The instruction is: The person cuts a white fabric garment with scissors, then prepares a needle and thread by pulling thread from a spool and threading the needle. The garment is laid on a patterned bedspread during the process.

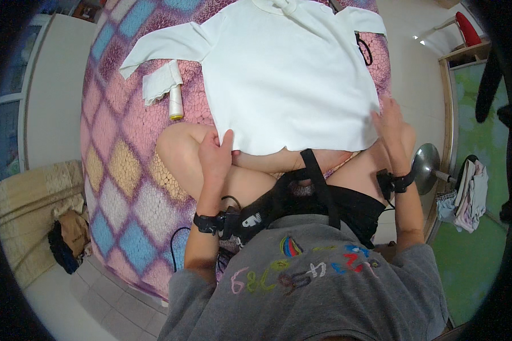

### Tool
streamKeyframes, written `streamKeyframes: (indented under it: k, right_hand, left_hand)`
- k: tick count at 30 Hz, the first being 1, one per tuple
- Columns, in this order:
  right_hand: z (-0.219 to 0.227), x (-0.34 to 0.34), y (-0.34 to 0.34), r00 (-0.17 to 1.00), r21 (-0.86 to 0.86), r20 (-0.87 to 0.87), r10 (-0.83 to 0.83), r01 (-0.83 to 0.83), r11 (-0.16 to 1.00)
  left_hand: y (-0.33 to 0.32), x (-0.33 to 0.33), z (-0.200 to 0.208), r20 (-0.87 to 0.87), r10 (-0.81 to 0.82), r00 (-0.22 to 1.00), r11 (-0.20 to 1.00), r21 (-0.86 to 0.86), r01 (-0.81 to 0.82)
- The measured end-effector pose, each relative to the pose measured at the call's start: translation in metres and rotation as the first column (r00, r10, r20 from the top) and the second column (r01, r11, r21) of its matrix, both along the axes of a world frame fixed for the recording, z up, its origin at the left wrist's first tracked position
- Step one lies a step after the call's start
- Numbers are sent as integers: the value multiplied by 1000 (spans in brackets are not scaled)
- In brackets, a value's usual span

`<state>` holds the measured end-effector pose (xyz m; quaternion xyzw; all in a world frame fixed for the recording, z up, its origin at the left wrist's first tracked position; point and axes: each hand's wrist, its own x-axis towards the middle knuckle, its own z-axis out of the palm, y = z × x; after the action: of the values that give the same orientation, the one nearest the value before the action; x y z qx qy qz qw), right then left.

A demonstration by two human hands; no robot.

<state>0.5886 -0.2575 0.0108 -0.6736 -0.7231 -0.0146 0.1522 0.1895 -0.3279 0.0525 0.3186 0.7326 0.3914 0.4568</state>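
The left hand (pixel 215 152) pinches the lower left corner of a white long-sleeved top (pixel 284 74), thumb on top of the cloth and fingers curled beneath the hem. The right hand (pixel 393 126) lies flatter at the lower right corner, fingers stretched along the side edge of the top and pressing it down; whether any fingers tuck under the fabric cannot be told. Each wrist wears a black strap, and a black harness (pixel 301 187) runs across the lap between them.

The top lies spread face up on a bed covered by a pink and purple quilt (pixel 119 170) with a diamond pattern, its hem drooping over the person's bare knees, which are folded on the mattress. One sleeve stretches out to the left. Just beside that sleeve rest a small folded white cloth (pixel 160 82) and a white spool of thread (pixel 176 102), well apart from the left hand. A thin black cord loop (pixel 364 51) lies near the right sleeve. Off the right edge of the bed stand a round metal stool (pixel 425 162) and a heap of clothes (pixel 469 196).
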Motion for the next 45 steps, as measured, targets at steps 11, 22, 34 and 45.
streamKeyframes:
  k: [11,22,34,45]
  right_hand:
    - [22,-260,-33,334,50,-864,377,-689,723]
    - [-31,-269,-38,6,-105,-993,-120,-542,834]
    - [-20,-288,-66,480,190,-530,699,-736,649]
    - [0,-278,-68,460,178,-355,814,-822,542]
  left_hand:
    - [5,22,6,-29,8,1000,983,186,-2]
    - [31,-50,11,63,-71,995,997,42,68]
    - [155,-111,-53,496,77,865,960,-270,69]
    - [179,-115,-92,57,-61,997,970,-233,72]
